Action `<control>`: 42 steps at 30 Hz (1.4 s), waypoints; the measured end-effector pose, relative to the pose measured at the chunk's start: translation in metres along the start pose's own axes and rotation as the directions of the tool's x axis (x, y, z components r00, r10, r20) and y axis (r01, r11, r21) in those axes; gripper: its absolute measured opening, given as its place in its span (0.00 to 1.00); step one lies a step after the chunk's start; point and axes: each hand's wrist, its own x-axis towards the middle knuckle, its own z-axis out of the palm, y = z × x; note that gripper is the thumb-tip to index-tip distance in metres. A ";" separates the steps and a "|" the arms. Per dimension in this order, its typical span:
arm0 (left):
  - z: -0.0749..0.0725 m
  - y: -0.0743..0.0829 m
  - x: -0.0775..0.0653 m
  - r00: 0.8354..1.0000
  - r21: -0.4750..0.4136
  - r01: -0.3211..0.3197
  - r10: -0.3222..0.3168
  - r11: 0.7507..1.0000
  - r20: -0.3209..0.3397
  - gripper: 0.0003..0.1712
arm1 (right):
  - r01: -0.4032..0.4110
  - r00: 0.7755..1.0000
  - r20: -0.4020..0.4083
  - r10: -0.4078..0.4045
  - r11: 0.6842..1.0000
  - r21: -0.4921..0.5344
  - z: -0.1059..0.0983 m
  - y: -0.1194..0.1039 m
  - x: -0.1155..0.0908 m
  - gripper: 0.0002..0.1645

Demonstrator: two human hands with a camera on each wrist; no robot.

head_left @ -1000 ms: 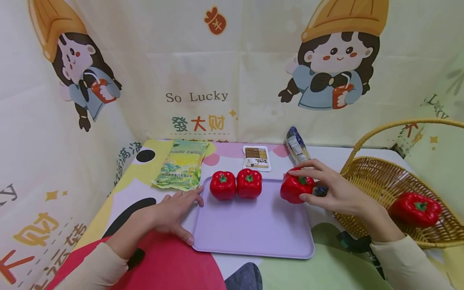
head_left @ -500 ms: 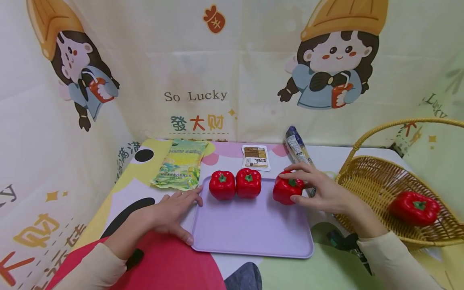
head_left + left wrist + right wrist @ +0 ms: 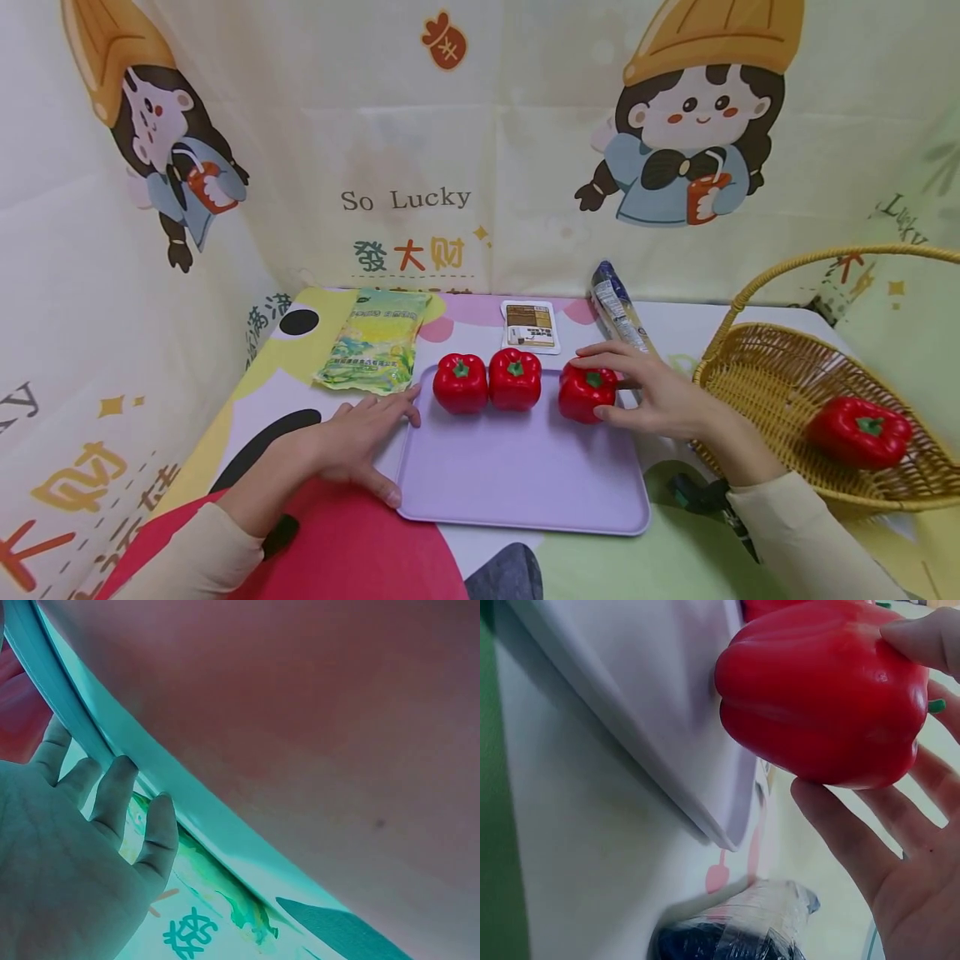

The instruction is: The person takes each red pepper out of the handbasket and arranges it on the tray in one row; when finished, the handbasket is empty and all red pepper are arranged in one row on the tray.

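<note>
My right hand (image 3: 651,392) grips a red bell pepper (image 3: 585,395) with a green stem, over the back right part of the lilac tray (image 3: 517,475). In the right wrist view the thumb lies on one side of that bell pepper (image 3: 821,697) and the fingers on the other. Two more red bell peppers, a left one (image 3: 461,384) and a middle one (image 3: 515,380), stand side by side along the tray's back edge. With fingers spread, my left hand (image 3: 360,442) rests at the tray's left edge, fingertips and thumb touching the rim.
A wicker basket (image 3: 757,367) with a tall handle stands at the right, one red bell pepper (image 3: 858,433) inside. Behind the tray lie a green and yellow packet (image 3: 375,342), a small brown and white packet (image 3: 531,327) and a dark blue-ended clear packet (image 3: 617,302).
My right hand has moved left with the bell pepper, bringing it nearer to the two on the tray. The left hand has stayed at the tray's edge.
</note>
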 end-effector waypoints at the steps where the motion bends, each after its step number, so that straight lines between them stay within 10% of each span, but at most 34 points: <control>1: 0.000 0.000 0.000 1.000 0.000 0.004 -0.004 1.000 0.002 0.51 | -0.001 1.000 0.003 0.001 1.000 0.014 0.000 0.000 0.001 0.36; 42: 0.001 0.000 -0.001 1.000 0.006 0.001 -0.001 1.000 0.001 0.52 | -0.018 0.998 0.052 0.018 1.000 0.002 0.002 0.001 0.014 0.41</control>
